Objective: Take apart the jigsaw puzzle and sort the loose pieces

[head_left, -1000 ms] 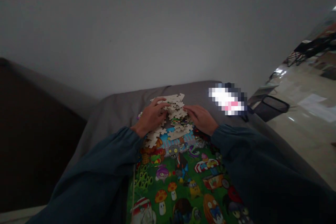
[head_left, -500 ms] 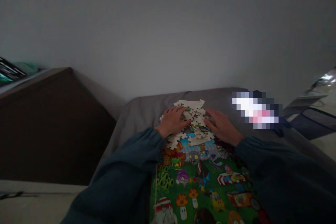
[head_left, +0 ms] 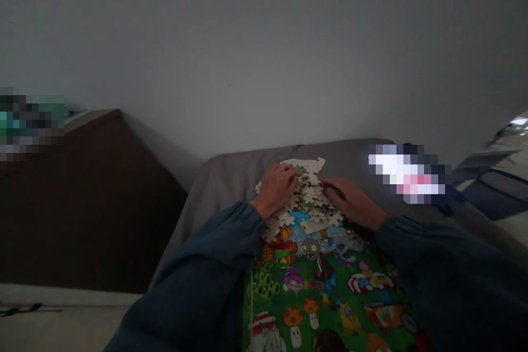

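Observation:
A heap of loose jigsaw puzzle pieces (head_left: 312, 195), mostly pale backs up with some coloured faces, covers the far end of a colourful cartoon picture board (head_left: 301, 280). My left hand (head_left: 278, 190) lies over the heap's left side, its fingers bent together at a pale puzzle piece (head_left: 304, 180); the thumb is hard to make out. At the heap's right edge, my right hand (head_left: 350, 198) is closed, fingers curled towards the thumb around what looks like a dark-faced puzzle piece (head_left: 335, 191). Both forearms wear dark blue sleeves.
A grey cloth surface (head_left: 231, 176) lies beneath the board, against a plain grey wall (head_left: 264, 66). A bright blurred-out screen (head_left: 406, 173) is on the right. At left stands a dark brown cabinet (head_left: 82, 209) with blurred items on top.
Both hands have gone from spread fingers around the heap to bent, closed fingers at the pieces. The view has shifted slightly, so the board appears a little farther right and lower.

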The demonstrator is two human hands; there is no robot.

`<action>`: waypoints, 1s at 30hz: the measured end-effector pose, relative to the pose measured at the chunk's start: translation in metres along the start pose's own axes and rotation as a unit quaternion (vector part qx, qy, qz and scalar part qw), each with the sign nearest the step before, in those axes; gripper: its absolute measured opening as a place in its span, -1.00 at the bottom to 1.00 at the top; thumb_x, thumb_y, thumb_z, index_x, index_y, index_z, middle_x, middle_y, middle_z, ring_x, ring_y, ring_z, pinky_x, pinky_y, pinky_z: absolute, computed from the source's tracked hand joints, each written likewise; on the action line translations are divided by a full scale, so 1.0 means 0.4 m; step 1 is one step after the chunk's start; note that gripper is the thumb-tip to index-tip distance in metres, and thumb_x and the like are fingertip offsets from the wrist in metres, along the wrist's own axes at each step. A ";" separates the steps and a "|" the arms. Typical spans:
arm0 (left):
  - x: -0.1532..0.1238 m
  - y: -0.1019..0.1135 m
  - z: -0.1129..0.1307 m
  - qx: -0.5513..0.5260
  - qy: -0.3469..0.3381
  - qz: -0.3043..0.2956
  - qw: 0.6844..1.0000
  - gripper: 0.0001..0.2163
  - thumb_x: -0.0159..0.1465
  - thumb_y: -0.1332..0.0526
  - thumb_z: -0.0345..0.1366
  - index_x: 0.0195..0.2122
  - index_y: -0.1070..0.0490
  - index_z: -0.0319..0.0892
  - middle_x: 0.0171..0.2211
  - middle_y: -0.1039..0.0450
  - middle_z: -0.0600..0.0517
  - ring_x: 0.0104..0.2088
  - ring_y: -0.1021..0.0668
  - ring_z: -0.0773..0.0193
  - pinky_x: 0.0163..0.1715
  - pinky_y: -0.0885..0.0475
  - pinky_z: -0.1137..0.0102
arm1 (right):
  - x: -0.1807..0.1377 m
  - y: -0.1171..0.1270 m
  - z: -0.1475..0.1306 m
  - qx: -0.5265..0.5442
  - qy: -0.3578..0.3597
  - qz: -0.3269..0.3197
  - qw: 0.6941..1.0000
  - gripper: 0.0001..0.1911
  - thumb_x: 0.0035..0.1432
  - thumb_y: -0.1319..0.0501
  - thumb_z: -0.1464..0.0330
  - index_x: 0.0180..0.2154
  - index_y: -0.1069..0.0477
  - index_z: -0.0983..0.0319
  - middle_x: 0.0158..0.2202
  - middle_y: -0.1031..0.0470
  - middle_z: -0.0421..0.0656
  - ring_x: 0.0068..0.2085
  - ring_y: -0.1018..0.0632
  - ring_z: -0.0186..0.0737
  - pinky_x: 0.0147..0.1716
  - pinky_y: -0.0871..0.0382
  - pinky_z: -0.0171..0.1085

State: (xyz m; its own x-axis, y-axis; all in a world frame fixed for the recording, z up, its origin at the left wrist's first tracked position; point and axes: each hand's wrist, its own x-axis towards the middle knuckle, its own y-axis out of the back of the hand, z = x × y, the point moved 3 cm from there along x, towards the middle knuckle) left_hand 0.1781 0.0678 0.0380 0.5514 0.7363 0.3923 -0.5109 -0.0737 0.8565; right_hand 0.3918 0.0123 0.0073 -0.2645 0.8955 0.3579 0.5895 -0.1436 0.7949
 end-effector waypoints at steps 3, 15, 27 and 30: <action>-0.005 0.014 0.001 0.009 0.027 0.012 1.000 -0.74 0.39 -0.06 -0.25 0.00 -0.48 -0.11 0.15 -0.35 -0.11 0.19 -0.34 0.00 0.17 -0.25 0.03 | -0.009 0.016 -0.014 -0.006 -0.009 -0.012 1.000 -0.50 0.37 0.06 0.14 0.22 -0.28 0.19 0.15 -0.42 0.00 0.17 -0.42 -0.04 0.19 -0.29 0.04; -0.026 -0.018 0.019 0.020 -0.065 -0.114 0.991 -0.53 0.26 -0.29 -0.18 0.19 -0.33 -0.07 0.21 -0.33 -0.07 0.16 -0.40 0.01 0.19 -0.28 0.11 | -0.028 0.003 -0.027 -0.099 0.053 -0.037 0.993 -0.45 0.26 -0.12 0.01 0.12 -0.39 0.20 0.12 -0.47 0.01 0.13 -0.46 0.07 0.14 -0.33 0.09; -0.016 0.015 0.024 0.010 0.004 -0.008 1.000 -0.68 0.45 0.01 -0.20 0.14 -0.35 -0.12 0.16 -0.39 -0.05 0.18 -0.38 0.13 0.19 -0.28 0.19 | -0.030 0.008 0.010 -0.100 0.031 0.038 0.994 -0.51 0.25 0.07 0.44 0.17 -0.31 0.27 0.16 -0.41 0.02 0.18 -0.41 0.00 0.19 -0.28 0.05; -0.030 0.004 0.030 0.012 -0.033 -0.073 0.997 -0.52 0.39 -0.01 0.09 0.23 -0.28 -0.01 0.27 -0.25 -0.05 0.27 -0.28 0.03 0.22 -0.22 0.06 | -0.031 0.011 -0.007 -0.102 0.043 0.025 0.994 -0.53 0.28 0.08 0.41 0.14 -0.36 0.19 0.18 -0.38 -0.02 0.21 -0.37 0.01 0.21 -0.23 0.10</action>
State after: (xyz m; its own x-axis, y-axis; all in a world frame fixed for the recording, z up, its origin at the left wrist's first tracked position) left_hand 0.1787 0.0508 0.0386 0.6611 0.6947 0.2833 -0.4072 0.0151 0.9132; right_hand 0.3954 -0.0008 0.0077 -0.3084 0.8473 0.4324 0.4381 -0.2769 0.8552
